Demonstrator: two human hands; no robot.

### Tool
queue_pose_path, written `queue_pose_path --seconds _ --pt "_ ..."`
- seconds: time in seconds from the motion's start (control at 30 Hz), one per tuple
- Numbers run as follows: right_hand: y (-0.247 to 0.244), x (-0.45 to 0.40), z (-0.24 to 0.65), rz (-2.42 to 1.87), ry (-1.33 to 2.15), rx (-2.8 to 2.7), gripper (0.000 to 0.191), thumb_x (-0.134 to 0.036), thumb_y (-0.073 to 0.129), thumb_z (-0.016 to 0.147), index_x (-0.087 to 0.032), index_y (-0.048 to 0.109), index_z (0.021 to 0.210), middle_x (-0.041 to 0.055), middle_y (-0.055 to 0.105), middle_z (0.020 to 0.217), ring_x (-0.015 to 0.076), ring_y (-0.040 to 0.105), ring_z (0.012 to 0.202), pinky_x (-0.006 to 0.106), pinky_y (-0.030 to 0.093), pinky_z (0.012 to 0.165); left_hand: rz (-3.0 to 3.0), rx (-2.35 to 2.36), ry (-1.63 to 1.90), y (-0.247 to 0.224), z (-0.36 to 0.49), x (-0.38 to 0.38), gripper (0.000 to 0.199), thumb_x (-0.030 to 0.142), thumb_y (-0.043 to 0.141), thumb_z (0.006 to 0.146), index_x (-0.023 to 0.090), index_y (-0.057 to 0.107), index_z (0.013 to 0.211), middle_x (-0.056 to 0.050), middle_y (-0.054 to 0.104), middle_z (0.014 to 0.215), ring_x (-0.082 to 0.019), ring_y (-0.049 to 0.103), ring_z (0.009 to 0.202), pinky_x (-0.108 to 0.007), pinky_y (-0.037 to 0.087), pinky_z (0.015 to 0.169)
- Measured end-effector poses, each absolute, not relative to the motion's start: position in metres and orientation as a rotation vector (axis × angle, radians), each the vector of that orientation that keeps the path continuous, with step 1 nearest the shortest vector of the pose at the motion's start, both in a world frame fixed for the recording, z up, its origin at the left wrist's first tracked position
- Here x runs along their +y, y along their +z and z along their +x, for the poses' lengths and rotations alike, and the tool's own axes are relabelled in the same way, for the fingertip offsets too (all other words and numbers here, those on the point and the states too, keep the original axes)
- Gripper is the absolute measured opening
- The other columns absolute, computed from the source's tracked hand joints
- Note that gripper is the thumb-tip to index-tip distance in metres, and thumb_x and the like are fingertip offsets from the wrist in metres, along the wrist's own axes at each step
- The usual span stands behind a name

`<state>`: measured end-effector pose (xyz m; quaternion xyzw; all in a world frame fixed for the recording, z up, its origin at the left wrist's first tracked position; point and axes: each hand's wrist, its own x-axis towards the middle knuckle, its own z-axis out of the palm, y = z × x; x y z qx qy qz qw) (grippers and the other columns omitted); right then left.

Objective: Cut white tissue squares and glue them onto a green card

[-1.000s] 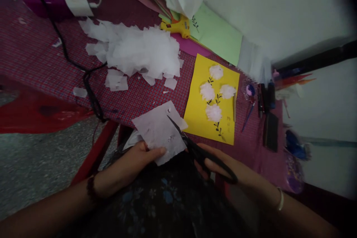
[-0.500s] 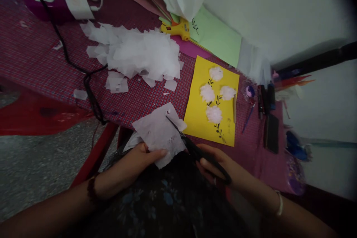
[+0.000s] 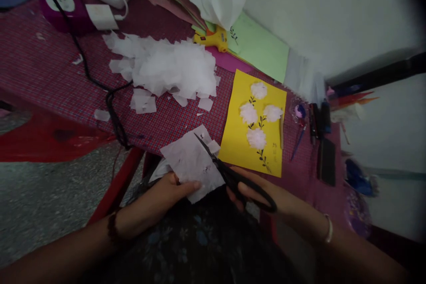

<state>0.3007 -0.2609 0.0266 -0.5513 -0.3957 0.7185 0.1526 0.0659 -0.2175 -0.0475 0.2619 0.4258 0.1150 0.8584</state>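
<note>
1. In the head view, the left hand [image 3: 173, 191] is pinching the near edge of a white tissue-paper sheet [image 3: 184, 159], its thumb lying uppermost.
2. The right hand [image 3: 261, 178] is gripping the handles of the black scissors [image 3: 229, 176]; whether the blades are parting, I cannot tell.
3. The scissors are pointing to 10 o'clock, their long axis running from 4 to 10, the visible blade lying across the sheet's right side.
4. The sheet is lying at about 1 o'clock from the left hand and 9 o'clock from the right; the left is touching it and so sitting nearer. Being nearly square, it is showing no clear long axis.
5. Counting: one pair of scissors and one held sheet are showing; any layers are hiding.
6. On the worktop [image 3: 49, 66], one heap of cut paper pieces [image 3: 176, 69], too many for counting, is lying between 11 and 12 o'clock from the sheet.
7. One yellow card [image 3: 229, 133] is lying at 2 o'clock, bearing four white paper flowers [image 3: 256, 138]; one yellow glue gun [image 3: 213, 40] is resting at 11 o'clock from it.
</note>
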Motion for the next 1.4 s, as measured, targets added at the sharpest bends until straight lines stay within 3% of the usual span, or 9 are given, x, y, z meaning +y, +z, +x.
queue_pose_path --seconds 0.2,0.43,0.67,1.0,1.13,1.4 --pt "0.034 -0.251 0.289 -1.706 2.012 -1.009 0.047 -0.062 0.059 0.086 -0.017 0.056 0.1 0.0016 0.057 0.08 0.0113 0.05 0.063 0.026 0.036 0.055 0.555 0.878 0.269 -0.047 0.065 -0.218 0.044 0.034 0.078 0.072 0.016 0.072 0.111 -0.012 0.075 0.111 -0.031 0.066 0.106 -0.042 0.047 0.096" --pt "0.026 -0.251 0.286 -1.678 1.998 -0.955 0.05 -0.064 0.06 0.084 -0.016 0.054 0.097 -0.0011 0.053 0.072 0.0095 0.047 0.058 0.025 0.036 0.054 0.544 0.858 0.291 -0.047 0.064 -0.219 0.043 0.032 0.078 0.072 0.015 0.071 0.112 -0.013 0.075 0.11 -0.031 0.066 0.105 -0.042 0.048 0.095" --pt "0.028 -0.248 0.285 -1.673 1.969 -1.031 0.048 -0.065 0.058 0.085 -0.017 0.054 0.085 -0.0022 0.05 0.068 0.0094 0.045 0.057 0.025 0.033 0.053 0.541 0.845 0.275 -0.048 0.064 -0.218 0.037 0.036 0.077 0.075 0.015 0.074 0.104 -0.012 0.076 0.104 -0.03 0.068 0.1 -0.04 0.05 0.091" --pt "0.017 -0.253 0.288 -1.699 1.977 -0.991 0.05 -0.066 0.058 0.085 -0.017 0.054 0.094 -0.0038 0.052 0.066 0.007 0.043 0.047 0.021 0.03 0.043 0.55 0.874 0.286 -0.053 0.065 -0.218 0.04 0.034 0.078 0.073 0.017 0.072 0.109 -0.01 0.075 0.112 -0.028 0.066 0.106 -0.037 0.048 0.093" --pt "0.028 -0.24 0.287 -1.623 1.967 -1.091 0.047 -0.064 0.054 0.089 -0.017 0.055 0.088 -0.0006 0.054 0.071 0.0103 0.049 0.057 0.024 0.039 0.051 0.522 0.877 0.215 -0.053 0.065 -0.217 0.038 0.039 0.076 0.074 0.015 0.074 0.103 -0.011 0.076 0.104 -0.029 0.069 0.098 -0.038 0.05 0.089" --pt "0.037 -0.239 0.314 -1.517 1.922 -0.98 0.048 -0.064 0.054 0.088 -0.023 0.06 0.113 0.005 0.059 0.092 0.0179 0.056 0.076 0.033 0.049 0.071 0.454 0.896 0.352 -0.051 0.067 -0.216 0.046 0.034 0.077 0.075 0.015 0.068 0.116 -0.013 0.073 0.115 -0.029 0.064 0.112 -0.039 0.045 0.099"
